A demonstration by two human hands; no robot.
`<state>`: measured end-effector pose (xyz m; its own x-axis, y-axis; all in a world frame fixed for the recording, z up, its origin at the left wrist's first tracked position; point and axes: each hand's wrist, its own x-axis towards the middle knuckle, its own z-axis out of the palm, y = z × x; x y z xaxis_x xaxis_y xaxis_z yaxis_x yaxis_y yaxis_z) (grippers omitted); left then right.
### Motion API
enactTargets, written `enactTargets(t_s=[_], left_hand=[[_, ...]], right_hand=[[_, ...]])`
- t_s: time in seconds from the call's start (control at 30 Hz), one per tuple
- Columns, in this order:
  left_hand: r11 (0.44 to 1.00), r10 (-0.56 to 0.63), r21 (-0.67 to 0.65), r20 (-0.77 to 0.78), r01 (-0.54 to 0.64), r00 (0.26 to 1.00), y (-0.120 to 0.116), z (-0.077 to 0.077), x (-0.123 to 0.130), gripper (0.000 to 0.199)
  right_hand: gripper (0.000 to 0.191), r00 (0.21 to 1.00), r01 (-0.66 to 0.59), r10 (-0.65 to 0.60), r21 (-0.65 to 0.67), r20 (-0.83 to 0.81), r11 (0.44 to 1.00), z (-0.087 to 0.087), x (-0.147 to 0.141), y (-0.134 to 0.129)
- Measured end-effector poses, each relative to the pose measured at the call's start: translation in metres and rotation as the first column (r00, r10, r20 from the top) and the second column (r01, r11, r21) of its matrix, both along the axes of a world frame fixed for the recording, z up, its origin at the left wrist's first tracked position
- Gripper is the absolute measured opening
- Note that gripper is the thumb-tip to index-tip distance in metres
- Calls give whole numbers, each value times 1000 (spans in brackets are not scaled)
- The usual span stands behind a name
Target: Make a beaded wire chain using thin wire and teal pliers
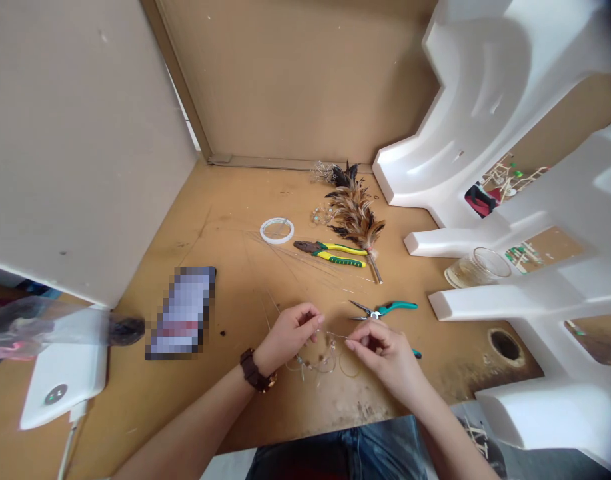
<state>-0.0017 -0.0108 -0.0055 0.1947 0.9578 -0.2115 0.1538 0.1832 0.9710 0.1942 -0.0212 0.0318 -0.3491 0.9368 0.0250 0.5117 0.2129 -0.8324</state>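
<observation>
Near the front of the table, my left hand point(299, 329) is closed in a pinch at the end of a fine beaded wire strand point(318, 367). The strand hangs in loops with small pale and brownish beads. My right hand point(378, 347), also pinched, grips a thin wire point(338, 335) that points toward my left fingertips. Just beyond my right hand lie teal-handled needle-nose pliers point(380, 311), jaws to the left, one handle partly hidden by the hand. Farther off rest yellow-and-green combination pliers point(332, 253). My left wrist wears a dark watch.
A white ring point(276, 231), loose straight wires and a brown feather duster point(358, 207) lie farther back. A phone with a blurred screen point(182, 313) and a white power bank point(68, 367) are left. At right, a glass point(478, 268) stands among white moulded frames point(465, 303); the table has a hole point(506, 347).
</observation>
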Motion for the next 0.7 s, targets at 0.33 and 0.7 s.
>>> enactTargets(t_s=[0.33, 0.7], left_hand=[[1000, -14, 27, 10, 14, 1000, 0, -1, 0, 22], [999, -13, 35, 0, 13, 1000, 0, 1, -1, 22]], right_hand=[[9, 998, -50, 28, 375, 64, 926, -16, -17, 5], [10, 993, -60, 12, 400, 121, 914, -21, -20, 5]])
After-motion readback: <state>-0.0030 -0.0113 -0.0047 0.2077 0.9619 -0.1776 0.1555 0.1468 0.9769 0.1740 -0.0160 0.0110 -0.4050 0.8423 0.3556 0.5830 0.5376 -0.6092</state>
